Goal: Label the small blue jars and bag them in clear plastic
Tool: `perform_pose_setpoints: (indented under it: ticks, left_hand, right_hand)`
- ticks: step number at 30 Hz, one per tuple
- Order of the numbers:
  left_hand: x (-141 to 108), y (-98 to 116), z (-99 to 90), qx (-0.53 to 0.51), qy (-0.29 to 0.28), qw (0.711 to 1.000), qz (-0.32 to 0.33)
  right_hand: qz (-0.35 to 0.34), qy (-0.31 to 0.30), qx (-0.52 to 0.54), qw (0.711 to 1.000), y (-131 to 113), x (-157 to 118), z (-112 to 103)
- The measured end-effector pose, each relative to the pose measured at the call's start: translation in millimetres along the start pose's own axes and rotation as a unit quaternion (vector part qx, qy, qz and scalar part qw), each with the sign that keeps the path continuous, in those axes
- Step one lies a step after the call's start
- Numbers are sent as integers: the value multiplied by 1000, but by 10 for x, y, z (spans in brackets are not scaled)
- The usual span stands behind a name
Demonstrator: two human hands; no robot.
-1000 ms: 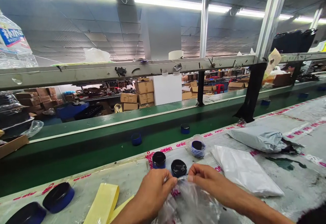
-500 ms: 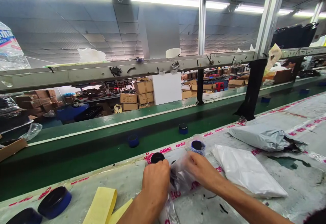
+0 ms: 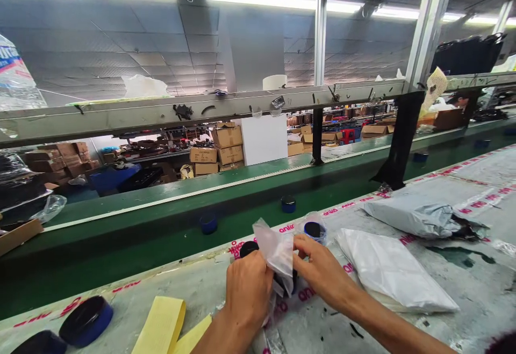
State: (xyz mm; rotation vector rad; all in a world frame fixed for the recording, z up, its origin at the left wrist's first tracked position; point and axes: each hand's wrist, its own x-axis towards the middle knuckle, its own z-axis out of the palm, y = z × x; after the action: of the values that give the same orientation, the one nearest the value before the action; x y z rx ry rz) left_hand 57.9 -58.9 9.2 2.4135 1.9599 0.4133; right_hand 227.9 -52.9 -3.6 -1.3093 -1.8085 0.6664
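My left hand is closed on the left side of a clear plastic bag, which stands up between my hands. A dark round item shows partly behind and below the plastic. My right hand pinches the bag's right edge between thumb and fingers. Just beyond my left hand sits a black-topped round item, partly covered by the hand. A blue and black round item in clear wrap stands beyond my right hand.
Two blue-black round items and yellow strips lie left. White bags and a grey bag lie right. The green conveyor carries small blue items. A metal rail crosses above it.
The clear bag now rises upright between my hands, its top flap above my left knuckles. My right hand's fingers have come into clearer view at its edge. The blue items on the conveyor have shifted slightly left.
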Motion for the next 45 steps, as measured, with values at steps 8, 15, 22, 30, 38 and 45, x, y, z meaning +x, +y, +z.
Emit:
perform_pose_setpoints:
  ticks: [8, 15, 22, 30, 38, 45]
  left_hand:
    - [-112, 45, -52, -21, 27, 999, 5]
    - [-113, 41, -74, 61, -32, 998, 1]
    - [-154, 126, -79, 96, -73, 993, 10]
    - [-145, 116, -125, 103, -69, 992, -3]
    - [-90, 103, -58, 109, -98, 989, -13]
    - [-9, 102, -31, 104, -109, 988, -20]
  right_hand:
    - [150, -86, 269, 948, -167, -43, 19]
    - [177, -91, 278, 940, -74, -55, -86]
    - [213, -48, 372, 902, -8, -120, -77]
    - [195, -77, 335, 919, 37, -91, -106]
    - [131, -32, 220, 966, 298, -37, 64]
    - [100, 7, 107, 989, 274, 109, 104]
